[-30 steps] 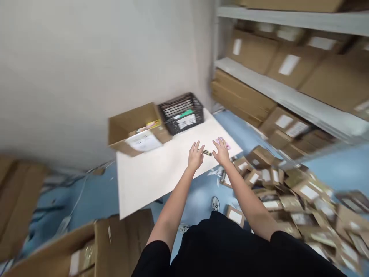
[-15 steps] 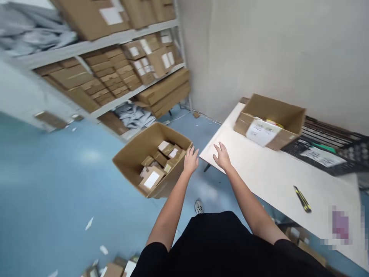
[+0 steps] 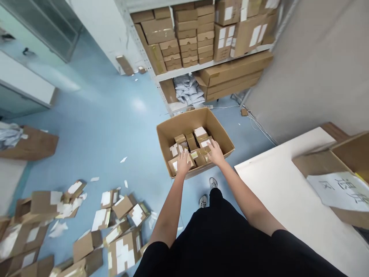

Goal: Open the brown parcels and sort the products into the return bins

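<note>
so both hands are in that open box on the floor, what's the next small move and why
Probably grip one of the small parcels and lift it: the left hand and right hand lie spread over them inside the cardboard box, gripping nothing yet.

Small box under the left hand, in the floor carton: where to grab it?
From above: walls of the carton block side access. The small box lies flat with neighbours close, so probably pinch across its narrower width with the left hand and lift straight up.
</note>
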`<state>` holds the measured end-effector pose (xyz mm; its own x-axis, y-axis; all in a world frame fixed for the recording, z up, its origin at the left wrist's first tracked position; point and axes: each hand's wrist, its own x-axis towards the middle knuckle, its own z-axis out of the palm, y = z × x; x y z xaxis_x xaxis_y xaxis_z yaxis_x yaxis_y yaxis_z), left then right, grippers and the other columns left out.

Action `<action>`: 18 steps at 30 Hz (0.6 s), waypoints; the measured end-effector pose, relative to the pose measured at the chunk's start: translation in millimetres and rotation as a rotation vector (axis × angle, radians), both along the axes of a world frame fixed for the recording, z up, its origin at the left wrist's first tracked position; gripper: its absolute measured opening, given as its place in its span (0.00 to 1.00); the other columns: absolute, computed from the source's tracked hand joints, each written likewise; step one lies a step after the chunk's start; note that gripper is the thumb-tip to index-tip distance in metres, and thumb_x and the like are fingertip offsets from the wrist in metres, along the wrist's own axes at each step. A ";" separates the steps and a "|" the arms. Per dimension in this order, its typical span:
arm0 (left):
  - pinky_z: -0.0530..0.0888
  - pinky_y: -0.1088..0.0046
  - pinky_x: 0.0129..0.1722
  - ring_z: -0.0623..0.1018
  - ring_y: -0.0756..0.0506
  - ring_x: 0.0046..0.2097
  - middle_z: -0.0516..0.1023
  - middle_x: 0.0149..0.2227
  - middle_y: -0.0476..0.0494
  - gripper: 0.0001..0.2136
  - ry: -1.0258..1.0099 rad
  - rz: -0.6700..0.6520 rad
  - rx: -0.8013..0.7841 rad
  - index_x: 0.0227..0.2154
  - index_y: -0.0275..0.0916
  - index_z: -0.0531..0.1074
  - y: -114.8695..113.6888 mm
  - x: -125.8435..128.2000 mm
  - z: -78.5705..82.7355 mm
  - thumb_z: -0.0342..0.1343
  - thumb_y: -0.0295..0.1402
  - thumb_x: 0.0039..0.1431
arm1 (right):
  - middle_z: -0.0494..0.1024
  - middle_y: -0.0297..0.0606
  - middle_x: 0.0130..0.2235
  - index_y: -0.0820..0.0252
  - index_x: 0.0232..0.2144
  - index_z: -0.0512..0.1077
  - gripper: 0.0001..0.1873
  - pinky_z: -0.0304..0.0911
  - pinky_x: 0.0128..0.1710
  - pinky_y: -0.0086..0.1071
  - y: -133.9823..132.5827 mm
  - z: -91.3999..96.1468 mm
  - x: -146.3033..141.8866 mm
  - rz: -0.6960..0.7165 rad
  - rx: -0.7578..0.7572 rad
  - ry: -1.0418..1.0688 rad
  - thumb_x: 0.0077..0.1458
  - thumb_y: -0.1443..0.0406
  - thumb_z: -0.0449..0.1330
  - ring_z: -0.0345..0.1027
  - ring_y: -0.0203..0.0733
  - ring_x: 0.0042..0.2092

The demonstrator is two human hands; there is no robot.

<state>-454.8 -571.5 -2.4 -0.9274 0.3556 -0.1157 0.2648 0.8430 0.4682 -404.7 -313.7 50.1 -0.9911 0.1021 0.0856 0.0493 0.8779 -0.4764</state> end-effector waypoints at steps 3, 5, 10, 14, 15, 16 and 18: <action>0.64 0.49 0.70 0.58 0.31 0.75 0.55 0.76 0.33 0.37 -0.211 0.219 -0.092 0.73 0.42 0.57 -21.1 2.5 -31.2 0.59 0.31 0.62 | 0.53 0.50 0.76 0.60 0.71 0.63 0.37 0.52 0.73 0.53 -17.9 -23.7 -31.8 0.138 -0.027 -0.100 0.61 0.68 0.60 0.45 0.59 0.75; 0.64 0.49 0.70 0.59 0.30 0.75 0.53 0.77 0.30 0.38 -0.334 0.348 -0.130 0.74 0.42 0.55 -35.5 10.3 -48.7 0.61 0.33 0.61 | 0.53 0.49 0.76 0.59 0.72 0.62 0.38 0.53 0.72 0.53 -35.5 -41.8 -46.4 0.222 -0.047 -0.194 0.60 0.68 0.60 0.46 0.59 0.75; 0.62 0.52 0.71 0.59 0.32 0.75 0.61 0.73 0.25 0.38 -0.388 0.481 -0.082 0.73 0.36 0.56 -59.4 30.3 -80.9 0.60 0.34 0.61 | 0.46 0.51 0.78 0.58 0.74 0.58 0.40 0.52 0.72 0.51 -90.2 -86.6 -60.5 0.452 -0.071 -0.444 0.62 0.67 0.61 0.43 0.59 0.76; 0.64 0.50 0.69 0.62 0.31 0.74 0.64 0.71 0.24 0.37 -0.356 0.503 -0.014 0.71 0.35 0.58 -65.7 31.1 -103.2 0.60 0.34 0.59 | 0.37 0.44 0.80 0.47 0.75 0.56 0.46 0.49 0.71 0.60 -113.6 -120.5 -66.0 0.556 0.000 -0.683 0.58 0.70 0.64 0.30 0.63 0.78; 0.64 0.50 0.69 0.62 0.30 0.74 0.62 0.72 0.23 0.37 -0.354 0.508 -0.004 0.70 0.35 0.59 -66.0 29.3 -108.1 0.61 0.34 0.59 | 0.36 0.42 0.80 0.44 0.75 0.56 0.48 0.49 0.70 0.62 -112.7 -128.0 -68.0 0.540 0.040 -0.732 0.57 0.72 0.64 0.29 0.63 0.78; 0.65 0.51 0.69 0.62 0.30 0.74 0.60 0.73 0.23 0.37 -0.358 0.512 0.002 0.70 0.36 0.60 -66.0 27.0 -112.6 0.62 0.34 0.58 | 0.35 0.40 0.80 0.42 0.75 0.56 0.48 0.48 0.70 0.63 -109.3 -134.8 -69.9 0.512 0.080 -0.758 0.56 0.72 0.64 0.30 0.64 0.78; 0.65 0.51 0.68 0.61 0.29 0.74 0.55 0.75 0.25 0.39 -0.382 0.514 0.006 0.70 0.40 0.61 -64.7 21.4 -119.8 0.66 0.34 0.56 | 0.33 0.39 0.80 0.41 0.75 0.55 0.48 0.49 0.71 0.60 -98.1 -145.0 -72.5 0.450 0.126 -0.745 0.57 0.71 0.64 0.36 0.62 0.78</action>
<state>-433.4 -636.2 -122.2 -0.8736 -0.1221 -0.4710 -0.3591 0.8150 0.4548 -477.2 -411.8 -94.9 -0.7373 -0.2781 -0.6156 -0.0545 0.9328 -0.3562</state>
